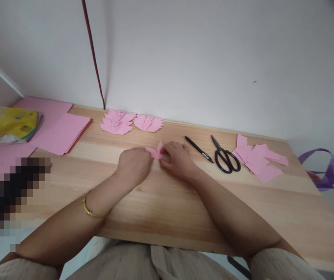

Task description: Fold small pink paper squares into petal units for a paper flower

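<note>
Nearest to me, my forearms run out over the wooden table (167,217), with a gold bracelet (89,210) on my left wrist. My left hand (134,165) is curled in narrow, its fingertips bunched on the left edge of the small pink paper piece (156,152). My right hand (177,159) lies knuckles up, fingers drawn in close on the right side of the same piece. Its fingertips are tucked under the hand, so I cannot see exactly how they grip. The piece sits on the wood right between my two sets of fingers, and a pointed flap pokes up in the gap.

Just to the right of my right fingers lies a black pen (199,149), set at a slant. Beyond the pen are the black scissors (226,155), blades closed and handles toward me. Further right again is a loose heap of pink scraps (258,158), and past the table's edge on that side hangs a purple ribbon (327,171).

Beyond my fingers, near the wall, two cut pink shapes (132,122) lie side by side. Well off to the left of my left fingers is a stack of pink sheets (63,132), and further left a yellow packet (9,124). A red and black cord (93,54) runs down the wall to the table's back edge.
</note>
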